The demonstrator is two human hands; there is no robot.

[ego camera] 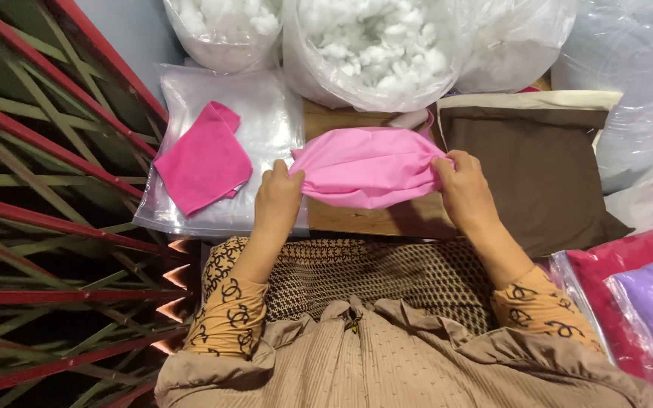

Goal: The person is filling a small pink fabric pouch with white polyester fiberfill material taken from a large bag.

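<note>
Both hands grip one pink cover (pixel 368 166) over the wooden table (pixel 372 219): my left hand (pixel 277 198) pinches its left edge with fingers closed, my right hand (pixel 462 189) clamps its right edge. Just left, a darker pink cloth (pixel 204 159) lies on a clear bag (pixel 266 113); a brown pillow (pixel 538 166) sits right.

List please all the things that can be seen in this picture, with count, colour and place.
pink fabric cover: one, light pink, centre, held at both ends
folded cloth: one, darker pink, left, on a clear plastic bag
clear plastic bag: one, transparent, left
bags of stuffing: two, white fluff in clear bags, top
brown cushion: one, brown with cream edge, right
wooden table: one, brown, under the cover
packed cushions: two, red and purple, bottom right
metal grille: one, red and green, left
left hand: gripping cover's left end
right hand: gripping cover's right end
</note>
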